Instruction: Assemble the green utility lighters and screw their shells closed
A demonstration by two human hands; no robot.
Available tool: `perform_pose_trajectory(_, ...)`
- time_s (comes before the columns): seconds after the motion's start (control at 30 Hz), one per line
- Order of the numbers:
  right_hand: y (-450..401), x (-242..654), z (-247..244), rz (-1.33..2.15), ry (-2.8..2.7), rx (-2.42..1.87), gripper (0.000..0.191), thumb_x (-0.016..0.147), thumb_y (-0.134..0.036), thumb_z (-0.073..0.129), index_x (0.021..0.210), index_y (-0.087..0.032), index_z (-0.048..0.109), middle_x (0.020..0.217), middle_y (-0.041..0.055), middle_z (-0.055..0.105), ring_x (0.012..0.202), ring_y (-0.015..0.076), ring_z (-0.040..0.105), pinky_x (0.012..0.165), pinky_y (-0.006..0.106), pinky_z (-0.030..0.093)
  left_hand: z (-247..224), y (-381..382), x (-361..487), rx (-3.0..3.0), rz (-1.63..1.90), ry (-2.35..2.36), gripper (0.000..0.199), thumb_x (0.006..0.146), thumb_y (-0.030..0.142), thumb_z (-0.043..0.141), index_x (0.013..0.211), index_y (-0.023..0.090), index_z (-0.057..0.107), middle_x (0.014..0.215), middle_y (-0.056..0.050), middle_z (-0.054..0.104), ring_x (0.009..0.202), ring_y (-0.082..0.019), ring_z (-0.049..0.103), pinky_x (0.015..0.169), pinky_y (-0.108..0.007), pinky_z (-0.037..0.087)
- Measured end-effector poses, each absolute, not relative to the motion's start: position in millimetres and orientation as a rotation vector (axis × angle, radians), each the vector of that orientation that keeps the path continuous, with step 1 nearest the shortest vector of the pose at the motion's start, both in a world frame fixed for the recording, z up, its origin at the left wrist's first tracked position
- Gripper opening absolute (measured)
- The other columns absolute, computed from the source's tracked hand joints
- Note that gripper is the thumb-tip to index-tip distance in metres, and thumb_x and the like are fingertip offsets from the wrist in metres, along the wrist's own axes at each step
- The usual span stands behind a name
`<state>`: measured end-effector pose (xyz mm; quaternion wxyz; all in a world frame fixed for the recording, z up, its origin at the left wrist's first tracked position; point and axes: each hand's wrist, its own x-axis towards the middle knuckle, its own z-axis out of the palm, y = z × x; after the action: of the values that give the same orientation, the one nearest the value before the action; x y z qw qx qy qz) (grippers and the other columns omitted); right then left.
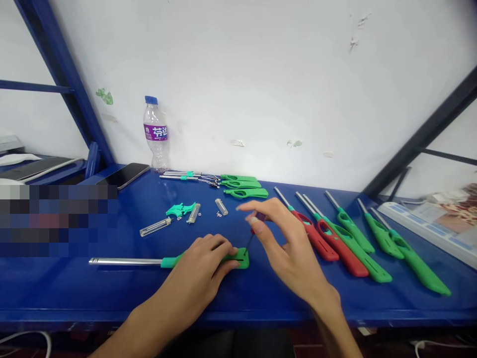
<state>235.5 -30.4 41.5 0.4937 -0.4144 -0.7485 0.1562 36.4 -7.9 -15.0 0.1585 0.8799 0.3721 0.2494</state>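
Observation:
A green long-nosed lighter (243, 254) lies flat on the blue table, its silver tube (126, 261) pointing left. My left hand (199, 271) is closed over its handle and presses it down. With thumb and fingers, my right hand (288, 241) holds a small screwdriver (251, 240), whose dark red handle is partly hidden. The slanted shaft meets the handle end of the lighter. Clear fuel tanks (155, 227), teal triggers (180, 209) and tiny clips lie beyond my left hand. Green handle shells (246, 193) and loose metal tubes (179, 177) are at the back.
Several red and green lighters (345, 248) lie in a slanting row at right. A plastic bottle (156, 134) stands by the wall, with a phone (128, 175) to its left. A white power strip (428, 231) sits at far right. Blue posts (67, 74) flank the table.

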Motion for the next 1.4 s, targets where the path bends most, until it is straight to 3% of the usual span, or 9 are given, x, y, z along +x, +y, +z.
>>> perform_pose_trajectory(0.07, -33, 240, 45, 0.472, -1.878, -0.98, 0.037, 0.111, -0.022, 0.045, 0.141, -0.036, 0.061, 0.123, -0.0004, 0.068, 0.114, 0.0159, 0.063, 0.1, 0.03, 0.05, -16, -7, 37, 2.523, 0.711, 1.066, 0.012, 0.105, 0.025, 0.058, 0.11, 0.022, 0.068, 0.112, -0.002, 0.07, 0.102, -0.025, 0.066, 0.092, -0.044, 0.05)
perform_pose_trajectory(0.13, -35, 244, 47, 0.503, -1.916, -0.977, 0.039, 0.111, -0.02, 0.045, 0.143, -0.037, 0.059, 0.116, -0.0019, 0.071, 0.108, 0.0149, 0.065, 0.097, 0.029, 0.051, -17, -7, 37, 2.531, 0.717, 1.064, 0.011, 0.105, 0.025, 0.058, 0.11, 0.022, 0.068, 0.112, -0.002, 0.07, 0.102, -0.025, 0.066, 0.092, -0.044, 0.05)
perform_pose_trajectory(0.3, -35, 240, 46, 0.261, -1.867, -1.094, 0.018, 0.1, -0.025, 0.07, 0.115, -0.034, 0.072, 0.099, -0.0036, 0.068, 0.087, 0.0147, 0.064, 0.083, 0.027, 0.051, -16, -7, 37, 2.534, 0.753, 1.062, 0.01, 0.104, 0.024, 0.06, 0.108, 0.022, 0.069, 0.112, -0.002, 0.071, 0.103, -0.026, 0.067, 0.092, -0.045, 0.052)
perform_pose_trajectory(0.43, -34, 237, 43, 0.306, -1.912, -1.097, 0.038, 0.108, -0.024, 0.055, 0.143, -0.036, 0.057, 0.116, -0.0006, 0.067, 0.103, 0.0161, 0.065, 0.095, 0.029, 0.051, -15, -8, 37, 2.545, 0.749, 1.056, 0.01, 0.104, 0.023, 0.061, 0.109, 0.023, 0.069, 0.111, -0.002, 0.071, 0.101, -0.025, 0.067, 0.091, -0.044, 0.052)
perform_pose_trajectory(0.5, -32, 239, 41, 0.312, -1.906, -1.112, 0.041, 0.11, -0.022, 0.048, 0.149, -0.035, 0.05, 0.121, 0.0, 0.067, 0.109, 0.0167, 0.065, 0.098, 0.031, 0.049, -15, -8, 37, 2.55, 0.752, 1.045, 0.01, 0.104, 0.024, 0.061, 0.109, 0.022, 0.069, 0.11, -0.002, 0.071, 0.1, -0.025, 0.067, 0.09, -0.044, 0.052)
perform_pose_trajectory(0.7, -27, 240, 36, 0.203, -1.806, -1.173, 0.015, 0.101, -0.03, 0.07, 0.115, -0.03, 0.065, 0.098, -0.0049, 0.07, 0.083, 0.0145, 0.065, 0.083, 0.028, 0.05, -18, -6, 35, 2.536, 0.767, 1.047, 0.01, 0.104, 0.024, 0.06, 0.108, 0.022, 0.069, 0.11, -0.002, 0.07, 0.1, -0.025, 0.067, 0.09, -0.044, 0.052)
perform_pose_trajectory(0.93, -34, 240, 46, 0.296, -1.884, -1.061, 0.026, 0.11, -0.026, 0.052, 0.131, -0.032, 0.066, 0.126, -0.0032, 0.073, 0.111, 0.0135, 0.068, 0.097, 0.025, 0.05, -16, -7, 36, 2.532, 0.755, 1.046, 0.011, 0.105, 0.025, 0.059, 0.109, 0.022, 0.069, 0.11, -0.002, 0.07, 0.101, -0.025, 0.067, 0.092, -0.045, 0.051)
perform_pose_trajectory(1.2, -31, 233, 44, 0.416, -1.74, -1.041, 0.011, 0.101, -0.019, 0.066, 0.103, -0.027, 0.073, 0.097, -0.0058, 0.076, 0.082, 0.0105, 0.069, 0.078, 0.021, 0.052, -16, -6, 37, 2.529, 0.741, 1.046, 0.01, 0.104, 0.025, 0.059, 0.108, 0.022, 0.069, 0.11, -0.002, 0.07, 0.099, -0.025, 0.066, 0.089, -0.044, 0.052)
perform_pose_trajectory(1.4, -34, 226, 45, 0.316, -1.722, -1.113, 0.005, 0.101, -0.024, 0.068, 0.103, -0.026, 0.072, 0.096, -0.0026, 0.075, 0.08, 0.0129, 0.069, 0.072, 0.022, 0.052, -17, -6, 36, 2.545, 0.775, 1.041, 0.01, 0.104, 0.024, 0.06, 0.109, 0.022, 0.069, 0.11, -0.002, 0.071, 0.101, -0.025, 0.067, 0.091, -0.043, 0.052)
